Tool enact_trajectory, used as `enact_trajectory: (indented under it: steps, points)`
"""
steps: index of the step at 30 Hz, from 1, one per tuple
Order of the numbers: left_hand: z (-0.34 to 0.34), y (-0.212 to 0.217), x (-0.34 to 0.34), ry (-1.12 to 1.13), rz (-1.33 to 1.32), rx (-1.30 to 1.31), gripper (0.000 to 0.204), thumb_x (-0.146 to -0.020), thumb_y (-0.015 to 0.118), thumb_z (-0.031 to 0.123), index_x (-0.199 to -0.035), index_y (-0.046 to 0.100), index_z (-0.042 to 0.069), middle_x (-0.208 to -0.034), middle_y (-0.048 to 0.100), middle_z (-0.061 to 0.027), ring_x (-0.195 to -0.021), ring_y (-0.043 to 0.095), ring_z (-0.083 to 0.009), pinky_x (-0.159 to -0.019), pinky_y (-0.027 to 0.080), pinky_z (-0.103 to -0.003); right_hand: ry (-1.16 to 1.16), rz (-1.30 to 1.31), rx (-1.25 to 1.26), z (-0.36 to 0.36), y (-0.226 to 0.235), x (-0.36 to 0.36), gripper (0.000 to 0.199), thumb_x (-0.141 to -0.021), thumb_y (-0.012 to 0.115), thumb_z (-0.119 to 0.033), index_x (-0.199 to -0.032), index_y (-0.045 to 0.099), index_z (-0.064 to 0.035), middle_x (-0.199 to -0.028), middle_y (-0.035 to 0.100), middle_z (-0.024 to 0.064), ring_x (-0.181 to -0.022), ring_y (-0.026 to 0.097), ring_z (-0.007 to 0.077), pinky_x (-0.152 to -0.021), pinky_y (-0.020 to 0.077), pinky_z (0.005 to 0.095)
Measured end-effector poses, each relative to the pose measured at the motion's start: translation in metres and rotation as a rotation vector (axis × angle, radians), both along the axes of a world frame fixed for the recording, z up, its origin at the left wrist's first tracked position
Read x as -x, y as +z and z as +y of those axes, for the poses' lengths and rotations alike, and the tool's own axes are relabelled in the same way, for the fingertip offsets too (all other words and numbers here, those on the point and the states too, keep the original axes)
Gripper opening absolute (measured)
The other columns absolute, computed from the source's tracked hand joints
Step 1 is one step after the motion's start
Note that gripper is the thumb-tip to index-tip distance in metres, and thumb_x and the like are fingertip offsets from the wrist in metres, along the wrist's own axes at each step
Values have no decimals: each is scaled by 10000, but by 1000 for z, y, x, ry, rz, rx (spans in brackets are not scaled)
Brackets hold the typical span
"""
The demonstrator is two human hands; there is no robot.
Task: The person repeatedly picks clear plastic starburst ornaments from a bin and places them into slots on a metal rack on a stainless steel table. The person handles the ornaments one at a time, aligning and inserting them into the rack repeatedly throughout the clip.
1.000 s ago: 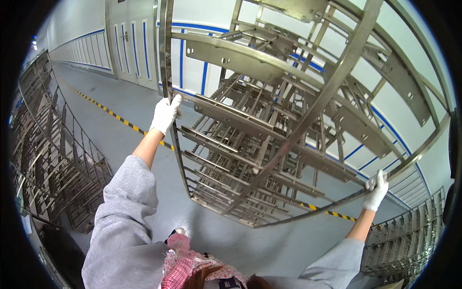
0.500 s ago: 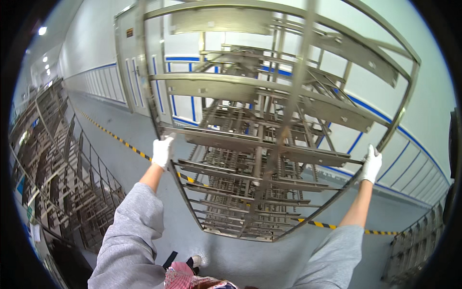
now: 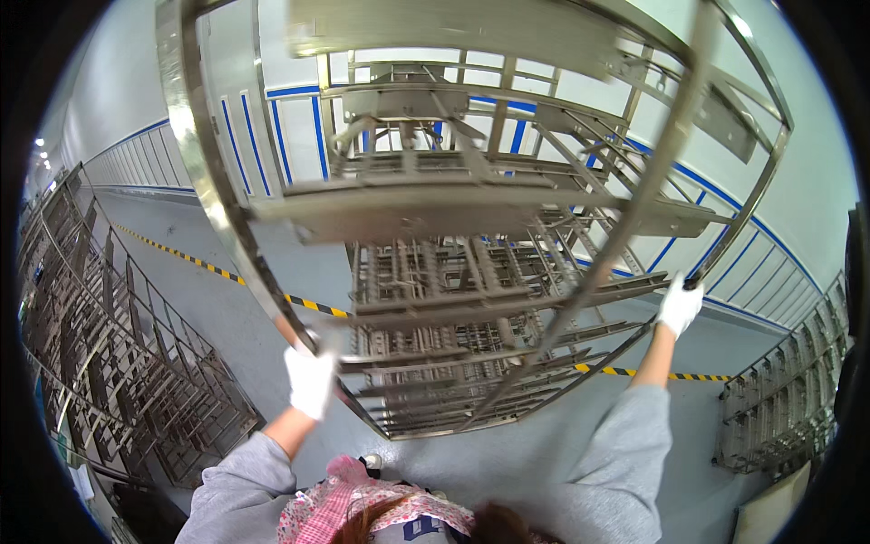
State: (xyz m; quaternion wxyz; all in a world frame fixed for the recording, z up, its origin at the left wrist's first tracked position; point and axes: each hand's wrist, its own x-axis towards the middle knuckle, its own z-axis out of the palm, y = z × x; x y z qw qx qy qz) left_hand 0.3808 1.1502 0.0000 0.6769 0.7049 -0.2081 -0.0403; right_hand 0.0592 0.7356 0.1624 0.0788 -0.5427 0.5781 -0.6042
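Observation:
A tall metal rack (image 3: 471,313) with stacked crossbars and wide flat plates fills the middle of the view. My left hand (image 3: 310,376), in a white glove, is wrapped around the rack's left upright and is somewhat blurred. On the other side, my right hand (image 3: 680,306), also gloved in white, grips the right upright below mid-height. Both arms reach forward in grey sleeves. The rack's near left side looks closer to me than its right side. Parts of the fingers are hidden behind the uprights.
More metal racks (image 3: 118,363) stand along the left, and another rack (image 3: 779,390) is at the right. Beyond the rack is a white wall with blue stripes (image 3: 317,136). Yellow-and-black tape (image 3: 213,268) crosses the grey floor (image 3: 453,462).
The rack has turned, its left side swinging nearer to me. My left hand has moved down and closer with it, while my right hand has shifted slightly left. Both keep their grip.

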Motion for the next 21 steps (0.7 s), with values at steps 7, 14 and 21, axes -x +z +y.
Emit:
enact_trajectory:
  steps: [7, 14, 21]
  points:
    - [38, 20, 16, -1594, -436, -167, 296, -889, 703, 319, -956, 655, 34, -814, 594, -188, -775, 639, -333, -673, 513, -471, 358, -139, 369, 309, -126, -93, 262, -995, 576, -175, -1175, 610, 11, -1105, 645, 151, -1041, 619, 274, -953, 484, 380]
    - [-47, 88, -130, -1171, -1629, -158, 296, -779, 677, 403, -576, 623, 195, -580, 550, -86, -564, 597, -286, -582, 498, -419, 441, -830, 203, 401, -98, -140, 581, -1052, 441, -525, -1355, 510, -34, -879, 619, 42, -739, 595, 144, -626, 499, 276]
    - [-129, 41, -130, -473, -1966, 146, 208, -799, 734, 200, -677, 577, 140, -703, 580, -39, -764, 611, -248, -876, 475, -413, 176, -556, 210, 302, -74, -76, 234, -1029, 612, -328, -1015, 547, -104, -785, 487, -52, -678, 482, 43, -636, 451, 224]
